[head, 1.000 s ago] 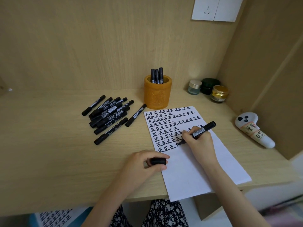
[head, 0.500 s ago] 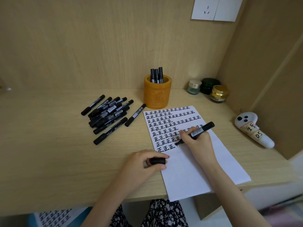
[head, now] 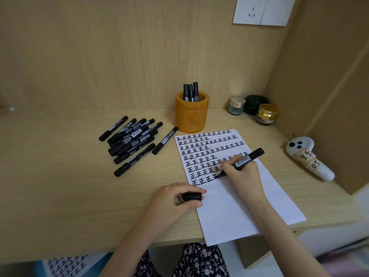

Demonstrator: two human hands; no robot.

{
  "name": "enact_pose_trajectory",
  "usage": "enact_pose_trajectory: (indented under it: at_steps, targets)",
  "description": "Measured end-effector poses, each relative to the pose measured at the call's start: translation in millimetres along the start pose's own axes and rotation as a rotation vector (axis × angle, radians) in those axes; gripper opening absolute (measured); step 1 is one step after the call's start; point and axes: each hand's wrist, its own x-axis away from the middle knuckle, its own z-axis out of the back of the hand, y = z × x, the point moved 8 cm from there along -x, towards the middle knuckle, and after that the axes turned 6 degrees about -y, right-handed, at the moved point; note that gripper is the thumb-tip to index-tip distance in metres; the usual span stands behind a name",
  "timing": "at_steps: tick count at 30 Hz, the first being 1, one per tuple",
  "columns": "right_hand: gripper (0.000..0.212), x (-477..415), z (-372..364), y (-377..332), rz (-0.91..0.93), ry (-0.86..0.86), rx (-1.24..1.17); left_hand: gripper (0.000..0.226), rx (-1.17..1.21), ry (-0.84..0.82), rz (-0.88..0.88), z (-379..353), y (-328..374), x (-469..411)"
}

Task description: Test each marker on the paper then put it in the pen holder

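Note:
My right hand [head: 242,172] grips an uncapped black marker [head: 249,156] with its tip on the white paper [head: 239,206], at the end of the lowest row of written characters. My left hand [head: 175,198] rests at the paper's left edge and pinches the marker's black cap [head: 192,196]. An orange pen holder [head: 191,114] stands behind the paper with three markers [head: 190,92] upright in it. A heap of several capped black markers [head: 131,138] lies on the desk to the left of the paper.
Three small jars [head: 252,107] stand in the back right corner. A white controller [head: 307,156] lies along the right wall. A wall socket [head: 261,10] is mounted above. Another written sheet [head: 65,265] shows below the desk's front edge.
My right hand has shifted slightly left along the bottom row with the marker tip on the paper. My left hand and the cap have stayed put.

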Motion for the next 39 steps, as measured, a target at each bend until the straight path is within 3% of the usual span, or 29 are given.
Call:
enact_pose_trajectory:
  at_steps: [31,39]
  targets:
    - [0.030,2,1,-6,0.023,0.012,0.031,0.027,0.005,0.008,-0.008,0,0,1]
    - [0.024,3,12,-7,0.014,0.063,-0.184,0.028,0.018,0.020,-0.009,2,2,1]
